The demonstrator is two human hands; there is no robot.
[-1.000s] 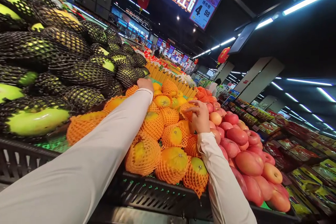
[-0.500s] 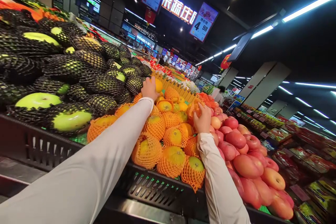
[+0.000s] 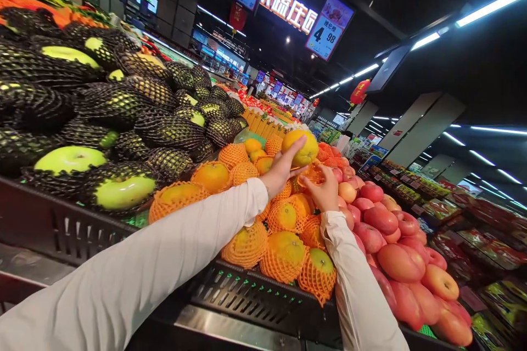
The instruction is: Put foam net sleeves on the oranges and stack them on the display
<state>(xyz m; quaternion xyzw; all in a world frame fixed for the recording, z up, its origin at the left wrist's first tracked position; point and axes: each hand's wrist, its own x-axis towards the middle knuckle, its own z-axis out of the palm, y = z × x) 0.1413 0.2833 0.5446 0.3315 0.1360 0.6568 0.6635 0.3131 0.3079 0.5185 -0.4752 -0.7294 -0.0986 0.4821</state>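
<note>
My left hand (image 3: 278, 175) grips a bare yellow-orange orange (image 3: 303, 147), lifted above the other fruit with its thumb over the near side. Just below and to the right, the fingers of my right hand (image 3: 323, 191) are closed on an orange foam net sleeve (image 3: 313, 174). The orange sits right above the sleeve's upper side; whether they touch is hard to make out. Beneath both hands lie several oranges (image 3: 284, 252), most of them in orange foam nets, in a black slatted crate (image 3: 242, 296).
Green apples in black nets (image 3: 123, 189) are heaped to the left. Bare pink-red apples (image 3: 395, 258) fill the right side. Price signs (image 3: 329, 27) hang overhead. Packaged goods on shelves (image 3: 473, 230) stand farther right.
My left hand has come right and nearer from the back of the orange pile, bringing the bare orange to my right hand. The right hand still holds the foam net sleeve.
</note>
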